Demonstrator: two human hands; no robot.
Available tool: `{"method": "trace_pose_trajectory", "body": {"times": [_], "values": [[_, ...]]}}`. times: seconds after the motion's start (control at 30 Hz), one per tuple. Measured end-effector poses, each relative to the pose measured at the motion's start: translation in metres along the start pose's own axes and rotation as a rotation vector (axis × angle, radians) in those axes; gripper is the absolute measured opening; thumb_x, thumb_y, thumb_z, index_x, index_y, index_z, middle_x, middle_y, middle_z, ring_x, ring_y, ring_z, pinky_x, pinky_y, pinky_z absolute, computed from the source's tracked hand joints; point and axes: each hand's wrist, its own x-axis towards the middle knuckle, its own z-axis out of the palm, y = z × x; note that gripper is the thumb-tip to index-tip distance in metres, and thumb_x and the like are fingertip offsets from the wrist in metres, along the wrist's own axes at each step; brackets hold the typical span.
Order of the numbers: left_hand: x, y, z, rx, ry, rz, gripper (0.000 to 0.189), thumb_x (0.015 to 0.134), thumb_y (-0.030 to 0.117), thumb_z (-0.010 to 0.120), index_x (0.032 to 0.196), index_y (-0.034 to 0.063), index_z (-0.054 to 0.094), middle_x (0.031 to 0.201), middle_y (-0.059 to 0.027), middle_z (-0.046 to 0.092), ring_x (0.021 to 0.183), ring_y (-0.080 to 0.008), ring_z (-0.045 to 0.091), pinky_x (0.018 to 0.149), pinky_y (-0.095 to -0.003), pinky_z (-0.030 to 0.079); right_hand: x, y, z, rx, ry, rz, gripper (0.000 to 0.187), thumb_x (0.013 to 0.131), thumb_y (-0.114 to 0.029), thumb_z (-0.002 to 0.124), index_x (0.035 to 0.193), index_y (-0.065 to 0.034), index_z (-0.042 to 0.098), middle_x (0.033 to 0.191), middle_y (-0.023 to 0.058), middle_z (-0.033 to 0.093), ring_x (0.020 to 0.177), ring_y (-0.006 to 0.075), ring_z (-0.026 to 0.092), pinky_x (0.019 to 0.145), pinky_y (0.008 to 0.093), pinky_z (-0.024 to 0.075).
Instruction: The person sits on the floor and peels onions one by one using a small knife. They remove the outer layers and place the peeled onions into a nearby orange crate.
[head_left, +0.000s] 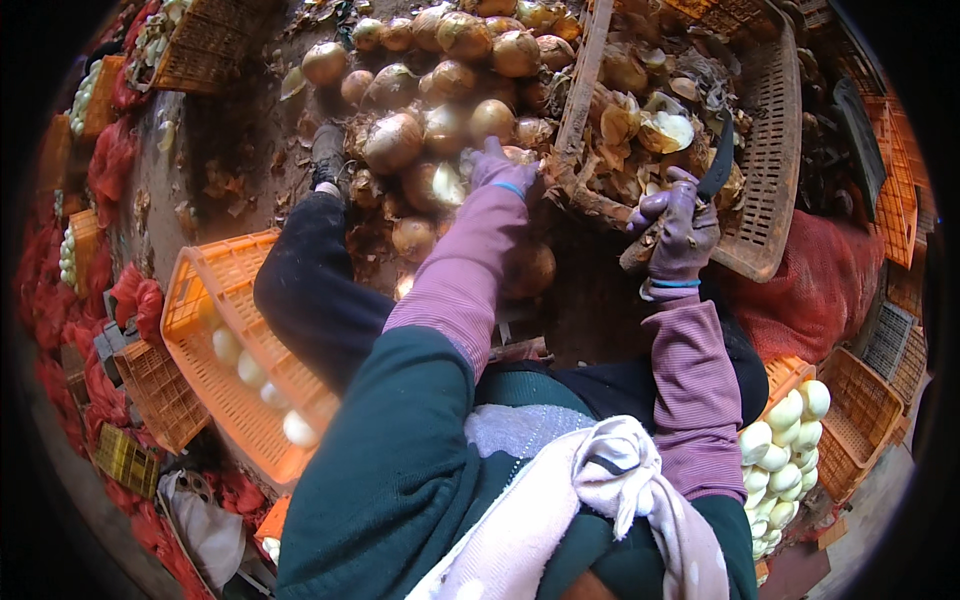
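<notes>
My left hand (501, 169), in a purple glove, reaches into a pile of unpeeled yellow onions (394, 142) on the ground. Its fingers are against an onion (519, 155) at the pile's right side; whether they grip it is unclear. My right hand (681, 225), gloved alike, is closed around a knife (720, 161). The dark curved blade points up and away, and the handle's end (637, 253) sticks out below the fist. Beyond this hand, a dirty plastic crate (765, 165) holds onion skins (615, 124) and a partly peeled onion (666, 132).
An orange crate (247, 300) with several peeled onions (251, 369) leans by my left leg. Peeled onions (784, 442) fill another crate at my right. A red mesh sack (810, 289) bulges beside my right knee. More crates (161, 394) and red netting (112, 172) line the left.
</notes>
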Motion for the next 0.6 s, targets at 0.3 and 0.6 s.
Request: {"method": "trace_pose_trajectory", "body": {"times": [0.3, 0.6], "values": [[-0.052, -0.041, -0.016, -1.601, -0.104, -0.086, 0.057, 0.069, 0.013, 0.080, 0.116, 0.0134, 0.048, 0.104, -0.0133, 0.059, 0.088, -0.0253, 0.062, 0.077, -0.0418, 0.056, -0.001, -0.001, 0.000, 0.004, 0.009, 0.030, 0.028, 0.099, -0.020, 0.047, 0.112, 0.0047, 0.050, 0.061, 0.0070, 0.056, 0.048, 0.0172, 0.055, 0.045, 0.0304, 0.0473], [-0.157, -0.006, -0.132, -1.633, -0.463, 0.630, 0.059, 0.081, 0.021, 0.068, 0.130, 0.0068, 0.038, 0.120, -0.0152, 0.052, 0.106, -0.0284, 0.057, 0.089, -0.0409, 0.052, -0.051, -0.025, 0.042, 0.093, -0.222, 0.347, 0.030, 0.095, -0.033, 0.058, 0.108, -0.0059, 0.061, 0.070, 0.0043, 0.062, 0.048, 0.0112, 0.056, 0.042, 0.0227, 0.0453]]}}
